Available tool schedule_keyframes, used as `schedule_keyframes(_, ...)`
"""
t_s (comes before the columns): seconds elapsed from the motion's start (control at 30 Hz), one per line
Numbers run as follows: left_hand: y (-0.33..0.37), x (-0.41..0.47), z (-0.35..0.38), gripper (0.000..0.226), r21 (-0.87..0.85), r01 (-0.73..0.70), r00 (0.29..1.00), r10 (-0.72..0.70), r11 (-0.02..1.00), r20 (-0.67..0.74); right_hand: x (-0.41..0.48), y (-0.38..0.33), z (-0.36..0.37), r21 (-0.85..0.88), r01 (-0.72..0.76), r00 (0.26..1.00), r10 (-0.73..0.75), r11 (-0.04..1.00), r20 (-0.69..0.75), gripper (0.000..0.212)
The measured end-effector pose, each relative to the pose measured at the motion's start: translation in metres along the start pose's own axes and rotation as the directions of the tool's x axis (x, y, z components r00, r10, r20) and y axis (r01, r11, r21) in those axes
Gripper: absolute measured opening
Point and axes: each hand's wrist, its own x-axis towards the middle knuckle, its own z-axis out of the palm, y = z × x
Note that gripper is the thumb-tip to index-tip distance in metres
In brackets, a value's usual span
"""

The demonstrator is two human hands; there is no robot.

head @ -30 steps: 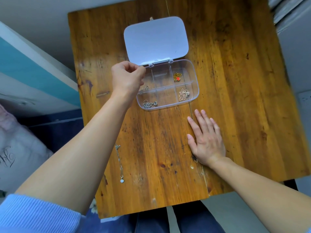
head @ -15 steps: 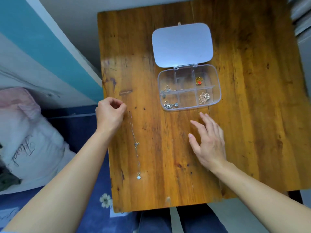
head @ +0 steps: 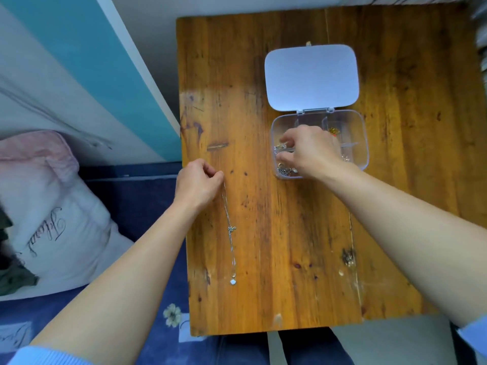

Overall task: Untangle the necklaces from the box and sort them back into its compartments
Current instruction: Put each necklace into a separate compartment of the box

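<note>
Left hand (head: 198,183) pinches thin silver necklace (head: 229,230) (white pendant); right hand (head: 307,151) half-curled over box (head: 362,143).

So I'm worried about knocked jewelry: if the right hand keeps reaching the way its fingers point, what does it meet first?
Probably the silver pieces in the left compartments of the clear box. The right hand points left and slightly down into them, fingertips almost touching; its height above them is unclear.
</note>
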Motion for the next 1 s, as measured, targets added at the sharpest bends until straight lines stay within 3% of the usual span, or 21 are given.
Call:
schedule_keyframes(0.1,0.000,0.001,0.003,0.019,0.054,-0.006,1.000,0.007,0.999,-0.004,0.005,0.002,0.002,-0.068,0.056,0.998,-0.057,0.996,-0.025,0.014)
schedule_keyframes(0.23,-0.001,0.001,0.006,0.020,0.114,-0.022,1.000,0.024,0.993,-0.017,-0.001,0.017,-0.003,0.124,0.126,0.991,-0.121,0.984,-0.050,0.014)
schedule_keyframes(0.43,0.000,0.001,0.007,0.022,0.150,-0.030,0.999,0.033,0.988,-0.018,0.002,0.011,-0.004,0.120,0.154,0.988,-0.150,0.981,-0.037,0.013)
schedule_keyframes(0.57,0.000,0.002,0.007,0.022,0.170,-0.033,0.999,0.036,0.985,-0.014,0.007,0.011,-0.014,0.209,0.106,0.989,-0.081,0.972,-0.126,0.012)
schedule_keyframes(0.73,0.000,0.002,0.008,0.022,0.171,-0.030,0.999,0.034,0.985,-0.019,0.007,0.010,-0.006,0.008,0.184,0.983,-0.185,0.983,0.016,0.021)
schedule_keyframes(0.8,0.000,0.002,0.008,0.022,0.165,-0.029,0.999,0.031,0.986,-0.013,0.006,0.010,-0.002,-0.021,0.231,0.973,-0.231,0.973,0.010,0.016)
schedule_keyframes(1.0,0.000,0.002,0.008,0.021,0.164,-0.028,0.999,0.032,0.986,-0.023,0.000,0.010,-0.020,0.195,0.268,0.958,-0.241,0.943,-0.156,0.014)
